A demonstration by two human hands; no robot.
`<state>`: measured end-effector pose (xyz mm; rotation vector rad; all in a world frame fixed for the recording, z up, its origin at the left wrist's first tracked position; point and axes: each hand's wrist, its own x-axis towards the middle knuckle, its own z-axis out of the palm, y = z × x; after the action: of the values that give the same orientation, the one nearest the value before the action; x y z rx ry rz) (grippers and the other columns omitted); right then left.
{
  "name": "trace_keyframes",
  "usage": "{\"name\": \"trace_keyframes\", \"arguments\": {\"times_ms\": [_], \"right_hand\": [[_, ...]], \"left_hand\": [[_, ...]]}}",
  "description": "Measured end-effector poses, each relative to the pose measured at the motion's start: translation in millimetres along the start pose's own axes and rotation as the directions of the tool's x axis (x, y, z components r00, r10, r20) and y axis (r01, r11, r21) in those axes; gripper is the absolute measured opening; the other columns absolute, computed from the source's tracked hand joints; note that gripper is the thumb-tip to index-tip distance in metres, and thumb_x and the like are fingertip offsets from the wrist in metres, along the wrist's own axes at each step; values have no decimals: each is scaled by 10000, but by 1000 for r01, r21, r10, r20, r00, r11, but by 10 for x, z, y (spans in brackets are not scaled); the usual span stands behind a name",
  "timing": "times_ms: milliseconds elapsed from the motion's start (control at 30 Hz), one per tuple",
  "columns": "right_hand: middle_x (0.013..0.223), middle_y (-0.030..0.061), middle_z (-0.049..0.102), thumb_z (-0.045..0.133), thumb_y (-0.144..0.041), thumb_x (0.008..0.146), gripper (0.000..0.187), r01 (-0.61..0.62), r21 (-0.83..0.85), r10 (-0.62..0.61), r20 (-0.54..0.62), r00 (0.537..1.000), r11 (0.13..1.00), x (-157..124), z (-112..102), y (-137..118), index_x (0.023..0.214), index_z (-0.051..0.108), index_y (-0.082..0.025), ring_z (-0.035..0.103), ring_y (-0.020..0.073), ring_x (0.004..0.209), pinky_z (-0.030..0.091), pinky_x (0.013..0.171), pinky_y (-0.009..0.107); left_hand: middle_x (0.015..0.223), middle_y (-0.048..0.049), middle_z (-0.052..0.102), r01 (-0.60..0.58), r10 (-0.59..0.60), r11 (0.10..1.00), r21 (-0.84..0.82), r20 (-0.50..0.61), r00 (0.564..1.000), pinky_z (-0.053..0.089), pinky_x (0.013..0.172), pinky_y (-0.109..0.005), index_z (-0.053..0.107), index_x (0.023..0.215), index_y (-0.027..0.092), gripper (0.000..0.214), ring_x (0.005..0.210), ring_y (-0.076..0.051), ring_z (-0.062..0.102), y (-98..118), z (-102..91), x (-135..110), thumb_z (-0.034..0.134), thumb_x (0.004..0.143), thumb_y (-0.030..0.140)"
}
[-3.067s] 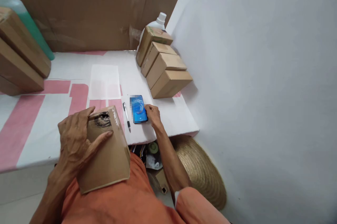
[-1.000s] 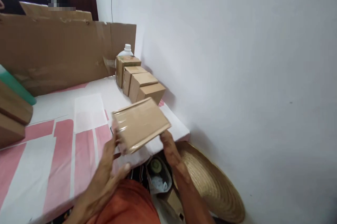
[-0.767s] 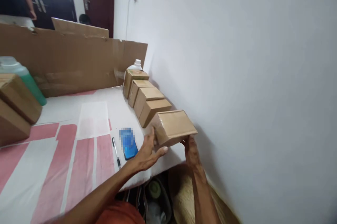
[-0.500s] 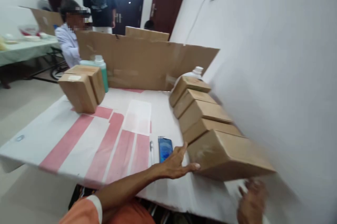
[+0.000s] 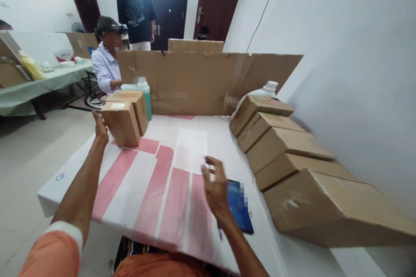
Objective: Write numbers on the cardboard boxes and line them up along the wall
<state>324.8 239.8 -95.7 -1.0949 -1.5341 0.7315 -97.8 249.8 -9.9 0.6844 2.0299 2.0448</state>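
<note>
At the left of the table, my left hand point(image 5: 101, 128) is beside a brown cardboard box point(image 5: 121, 123) bearing a white label. Its fingers are stretched upward and hold nothing; whether they touch the box, I cannot tell. A second cardboard box point(image 5: 140, 110) stands against the first. Over the middle of the table hovers my right hand point(image 5: 215, 184), slightly blurred, its fingers bent but apart with nothing between them. A dark-blue phone or tablet point(image 5: 238, 207) lies just right of that hand, partly covered by it. Part of a pen-like thing point(image 5: 220, 233) shows below my right wrist.
Several cardboard boxes point(image 5: 302, 207) form a row along the right wall. A white jug point(image 5: 269, 89) and a green bottle point(image 5: 147, 99) stand behind boxes. An upright cardboard panel point(image 5: 195, 82) borders the table's far edge. Two people point(image 5: 105, 64) are beyond it, one standing.
Both hands have left the right-hand row of boxes and moved left. My left hand has reached the pair of boxes; my right has come over the table's middle. The camera view has shifted.
</note>
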Motion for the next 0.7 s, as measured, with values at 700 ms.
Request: {"name": "trace_keyframes", "arguments": {"times_ms": [700], "right_hand": [[947, 11, 687, 682, -831, 881, 608, -425, 322, 245, 473, 846, 846, 299, 622, 183, 951, 653, -228, 614, 221, 955, 532, 885, 346]], "left_hand": [[1359, -192, 623, -677, 456, 708, 203, 600, 657, 436, 1167, -609, 577, 1605, 198, 763, 1306, -374, 565, -501, -270, -2583, 729, 964, 583]]}}
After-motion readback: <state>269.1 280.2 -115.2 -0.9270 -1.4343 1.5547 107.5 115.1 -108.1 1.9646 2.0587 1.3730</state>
